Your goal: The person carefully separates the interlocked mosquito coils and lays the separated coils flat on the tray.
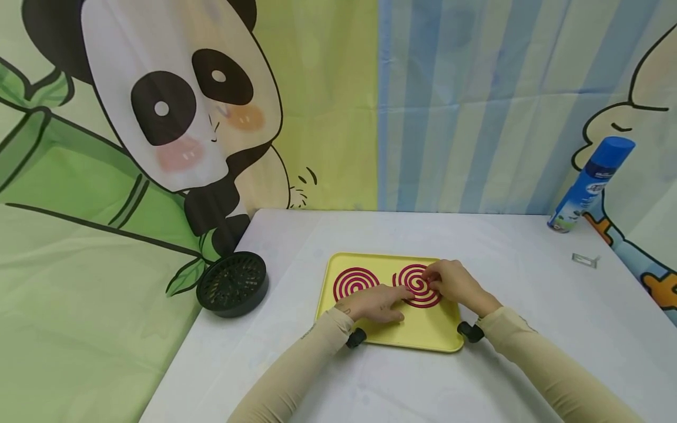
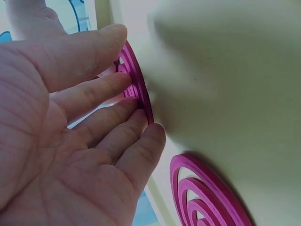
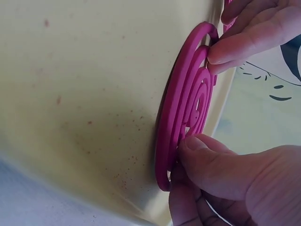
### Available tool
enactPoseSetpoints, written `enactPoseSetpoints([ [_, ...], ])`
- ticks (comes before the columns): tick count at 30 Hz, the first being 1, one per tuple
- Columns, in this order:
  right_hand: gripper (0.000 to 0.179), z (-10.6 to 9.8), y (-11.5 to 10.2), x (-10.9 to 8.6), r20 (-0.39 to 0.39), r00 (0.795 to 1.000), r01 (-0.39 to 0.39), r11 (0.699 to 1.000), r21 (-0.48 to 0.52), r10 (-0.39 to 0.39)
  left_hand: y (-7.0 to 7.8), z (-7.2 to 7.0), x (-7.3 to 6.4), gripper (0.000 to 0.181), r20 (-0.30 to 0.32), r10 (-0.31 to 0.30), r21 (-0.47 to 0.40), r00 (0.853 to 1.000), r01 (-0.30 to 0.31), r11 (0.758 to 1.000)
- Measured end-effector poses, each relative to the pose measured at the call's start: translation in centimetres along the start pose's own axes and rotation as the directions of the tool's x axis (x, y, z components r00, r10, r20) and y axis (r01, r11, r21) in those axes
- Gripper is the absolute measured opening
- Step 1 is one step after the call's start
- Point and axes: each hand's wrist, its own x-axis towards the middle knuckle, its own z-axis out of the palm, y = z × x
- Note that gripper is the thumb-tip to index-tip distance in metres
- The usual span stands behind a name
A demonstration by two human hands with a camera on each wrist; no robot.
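Note:
Two magenta mosquito coils lie side by side on a yellow tray (image 1: pixel 418 336). My right hand (image 1: pixel 456 284) pinches the rings of the right coil (image 3: pixel 175 106) at its right side, thumb on top and index finger by the edge. From the left, my left hand (image 1: pixel 376 304) reaches over with fairly straight fingers, whose tips touch the same coil. Its palm shows large in the left wrist view. The left coil (image 1: pixel 355 284) lies flat, its lower part hidden behind my left hand. Small reddish crumbs dot the tray in the right wrist view.
A round black coil holder (image 1: pixel 233 284) with a slotted inside stands at the table's left edge. Toward the back right is a blue spray can (image 1: pixel 589 185), with a small metal coil stand (image 1: pixel 585 260) in front of it. A printed curtain hangs behind the white table (image 1: pixel 296 235).

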Motion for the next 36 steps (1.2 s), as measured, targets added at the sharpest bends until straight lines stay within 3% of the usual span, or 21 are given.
enactPoseSetpoints([
  [4,0.015,-0.03,-0.14,-0.03,0.008,1.0,-0.013,1.0,-0.005,0.013,0.09,-0.03,-0.02,0.05,0.0,0.01,0.009,1.0,-0.01,1.0],
  [14,0.014,-0.27,-0.63,-0.29,0.037,0.999,-0.025,1.0,-0.008,0.025,-0.03,0.2,0.11,0.052,0.009,-0.038,0.03,0.999,0.037,0.999],
  [36,0.01,0.0,-0.43,-0.48,0.003,1.0,0.02,0.998,-0.053,-0.019,-0.17,0.46,0.05,0.054,0.018,-0.03,0.029,0.999,0.03,0.999],
])
